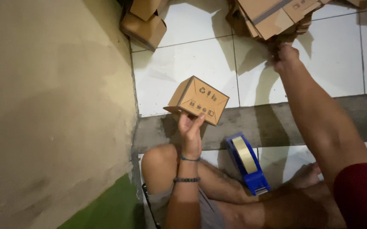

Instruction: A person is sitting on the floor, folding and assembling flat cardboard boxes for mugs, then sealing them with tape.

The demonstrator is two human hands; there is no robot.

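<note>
Small brown cardboard box (197, 100), folded shut, printed symbols

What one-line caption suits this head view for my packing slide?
Seated on a tiled floor, the left hand holds a small brown cardboard box while the right hand reaches a stack of flattened cartons.

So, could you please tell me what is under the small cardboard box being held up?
The left hand supports the small cardboard box from below; white floor tiles and a grey step lie beneath. Its underside and contents are hidden.
</note>
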